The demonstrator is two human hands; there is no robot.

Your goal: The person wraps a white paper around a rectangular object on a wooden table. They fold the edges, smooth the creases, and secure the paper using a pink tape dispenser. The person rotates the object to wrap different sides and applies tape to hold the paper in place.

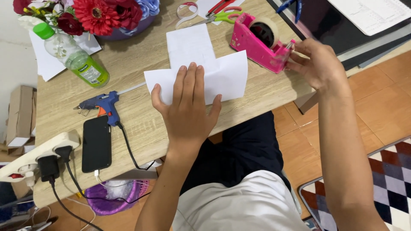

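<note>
Head view: left hand [188, 107] flat on white paper [201, 64], right hand [314, 64] at pink tape dispenser [257, 42].

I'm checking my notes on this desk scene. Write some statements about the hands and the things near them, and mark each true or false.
1. The left hand lies flat on the white paper. True.
2. The right hand grips the scissors. False: its fingers are at the front of the pink tape dispenser.
3. The glue gun lies left of the paper. True.
4. The phone rests on the paper. False: it lies on the table, beside the glue gun.
</note>
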